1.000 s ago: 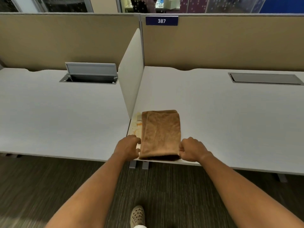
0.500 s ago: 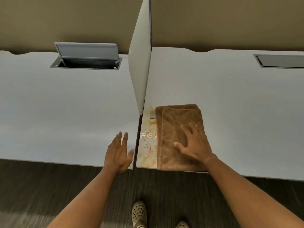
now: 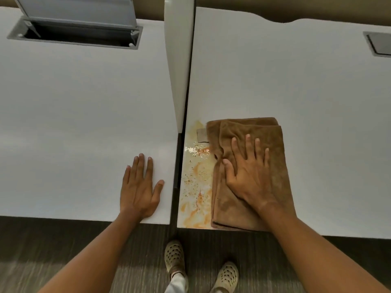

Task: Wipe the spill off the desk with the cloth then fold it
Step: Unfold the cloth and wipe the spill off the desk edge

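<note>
Just left of the cloth point(image 3: 249, 172) stands a white divider panel point(image 3: 178, 66), ending at the gap between two desks — the orange spill point(image 3: 197, 182) lies between gap and cloth on the right desk point(image 3: 296, 81). Folded, the cloth runs lengthwise from the near edge toward the back. The right hand point(image 3: 247, 176) presses flat on it, fingers spread; the left hand point(image 3: 139, 187) lies open on the left desk point(image 3: 74, 123), near an open cable hatch point(image 3: 78, 30).

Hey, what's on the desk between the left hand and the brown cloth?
In the head view, between the left hand and the cloth lie a dark gap between the desks, then the orange spill.
</note>
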`<move>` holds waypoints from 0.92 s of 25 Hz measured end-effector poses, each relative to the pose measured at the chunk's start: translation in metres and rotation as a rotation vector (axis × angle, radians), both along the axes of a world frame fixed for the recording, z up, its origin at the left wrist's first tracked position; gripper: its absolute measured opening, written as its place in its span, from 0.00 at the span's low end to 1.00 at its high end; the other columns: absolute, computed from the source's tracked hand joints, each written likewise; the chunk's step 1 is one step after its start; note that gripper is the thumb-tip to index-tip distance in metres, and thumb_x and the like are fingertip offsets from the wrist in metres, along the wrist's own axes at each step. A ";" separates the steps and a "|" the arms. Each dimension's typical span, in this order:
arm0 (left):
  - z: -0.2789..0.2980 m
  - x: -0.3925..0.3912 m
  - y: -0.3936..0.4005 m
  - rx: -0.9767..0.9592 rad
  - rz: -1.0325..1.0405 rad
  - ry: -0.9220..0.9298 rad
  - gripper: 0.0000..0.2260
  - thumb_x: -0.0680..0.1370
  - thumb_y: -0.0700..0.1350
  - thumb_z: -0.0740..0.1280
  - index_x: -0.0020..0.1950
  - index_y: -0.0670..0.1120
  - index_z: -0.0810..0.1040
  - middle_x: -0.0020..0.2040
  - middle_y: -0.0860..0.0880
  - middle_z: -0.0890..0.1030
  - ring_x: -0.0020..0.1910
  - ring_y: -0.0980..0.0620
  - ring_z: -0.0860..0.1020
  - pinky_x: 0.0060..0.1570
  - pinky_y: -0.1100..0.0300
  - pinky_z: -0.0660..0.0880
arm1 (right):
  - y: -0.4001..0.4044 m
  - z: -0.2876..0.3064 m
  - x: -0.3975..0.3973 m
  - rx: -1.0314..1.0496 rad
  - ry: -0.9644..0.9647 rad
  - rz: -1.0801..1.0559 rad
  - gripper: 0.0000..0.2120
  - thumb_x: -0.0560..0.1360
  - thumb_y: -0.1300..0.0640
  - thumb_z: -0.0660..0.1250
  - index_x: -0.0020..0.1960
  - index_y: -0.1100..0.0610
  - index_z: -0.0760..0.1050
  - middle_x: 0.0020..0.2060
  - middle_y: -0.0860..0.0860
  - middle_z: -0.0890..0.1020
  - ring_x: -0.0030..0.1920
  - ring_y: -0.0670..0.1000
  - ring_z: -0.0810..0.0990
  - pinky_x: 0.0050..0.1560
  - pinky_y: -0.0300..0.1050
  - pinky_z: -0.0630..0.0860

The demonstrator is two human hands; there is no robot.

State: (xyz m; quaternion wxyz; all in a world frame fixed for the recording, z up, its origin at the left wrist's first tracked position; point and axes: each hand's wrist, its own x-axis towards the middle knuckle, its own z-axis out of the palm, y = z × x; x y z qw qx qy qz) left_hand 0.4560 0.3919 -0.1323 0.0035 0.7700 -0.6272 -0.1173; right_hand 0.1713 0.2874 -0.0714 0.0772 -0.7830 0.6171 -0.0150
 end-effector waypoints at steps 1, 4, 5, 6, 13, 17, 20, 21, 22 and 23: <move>-0.001 0.001 0.000 -0.003 -0.004 -0.004 0.35 0.78 0.63 0.41 0.80 0.45 0.40 0.80 0.44 0.40 0.80 0.46 0.40 0.78 0.48 0.44 | -0.003 0.000 0.004 0.004 -0.003 -0.006 0.33 0.78 0.37 0.43 0.80 0.49 0.47 0.80 0.56 0.49 0.80 0.59 0.45 0.78 0.62 0.43; -0.002 0.002 -0.002 0.004 -0.008 -0.006 0.36 0.78 0.63 0.41 0.80 0.45 0.41 0.81 0.44 0.40 0.80 0.47 0.40 0.78 0.48 0.44 | -0.001 0.000 0.010 0.010 -0.029 0.033 0.30 0.81 0.45 0.45 0.80 0.56 0.50 0.80 0.58 0.53 0.80 0.57 0.49 0.79 0.53 0.43; -0.001 0.001 -0.002 0.010 -0.008 -0.002 0.36 0.78 0.64 0.42 0.80 0.45 0.41 0.81 0.44 0.41 0.80 0.47 0.40 0.78 0.48 0.44 | 0.003 0.001 0.008 0.021 -0.054 0.052 0.29 0.82 0.47 0.47 0.79 0.58 0.51 0.79 0.58 0.54 0.80 0.56 0.50 0.79 0.51 0.44; 0.000 0.000 -0.002 0.014 -0.008 0.002 0.36 0.78 0.64 0.41 0.80 0.45 0.41 0.81 0.44 0.40 0.80 0.47 0.40 0.78 0.48 0.44 | 0.010 0.003 0.005 0.036 -0.075 0.077 0.28 0.82 0.49 0.48 0.79 0.59 0.51 0.79 0.58 0.54 0.80 0.55 0.50 0.79 0.50 0.45; 0.004 0.001 -0.001 0.007 -0.001 0.024 0.36 0.78 0.64 0.42 0.80 0.46 0.40 0.81 0.44 0.40 0.80 0.48 0.39 0.78 0.49 0.43 | 0.044 0.014 -0.051 0.029 0.030 -0.106 0.30 0.80 0.44 0.43 0.80 0.54 0.49 0.80 0.52 0.51 0.80 0.55 0.49 0.78 0.62 0.47; -0.002 0.002 -0.002 -0.024 0.001 0.015 0.35 0.79 0.63 0.46 0.80 0.45 0.44 0.81 0.44 0.44 0.80 0.47 0.42 0.78 0.47 0.46 | 0.001 0.010 -0.038 0.061 0.007 -0.255 0.30 0.83 0.46 0.47 0.79 0.53 0.38 0.80 0.55 0.47 0.80 0.57 0.44 0.77 0.65 0.42; -0.004 0.001 -0.002 -0.033 -0.007 0.013 0.35 0.78 0.62 0.46 0.81 0.45 0.45 0.81 0.43 0.45 0.80 0.47 0.43 0.78 0.47 0.46 | -0.005 0.011 -0.022 0.056 0.003 -0.199 0.28 0.83 0.48 0.48 0.80 0.56 0.46 0.80 0.56 0.50 0.80 0.56 0.46 0.79 0.60 0.43; -0.004 0.001 -0.002 -0.037 -0.006 0.011 0.36 0.78 0.63 0.46 0.81 0.45 0.45 0.81 0.43 0.45 0.80 0.47 0.43 0.78 0.46 0.47 | 0.002 0.012 -0.017 0.049 -0.016 -0.162 0.28 0.83 0.48 0.48 0.80 0.56 0.48 0.80 0.56 0.51 0.80 0.55 0.47 0.79 0.58 0.43; -0.004 0.002 -0.001 -0.043 -0.003 0.010 0.36 0.78 0.63 0.46 0.81 0.45 0.46 0.81 0.43 0.45 0.80 0.47 0.43 0.78 0.46 0.47 | 0.013 0.013 -0.013 0.052 -0.043 -0.113 0.28 0.83 0.48 0.49 0.80 0.56 0.50 0.80 0.55 0.53 0.80 0.54 0.48 0.79 0.56 0.43; -0.004 0.002 -0.001 -0.049 0.000 0.015 0.36 0.78 0.63 0.45 0.81 0.44 0.46 0.81 0.43 0.46 0.80 0.47 0.43 0.78 0.47 0.47 | 0.027 0.015 -0.012 0.059 -0.069 -0.060 0.28 0.82 0.48 0.49 0.79 0.56 0.51 0.80 0.55 0.54 0.80 0.53 0.49 0.79 0.56 0.44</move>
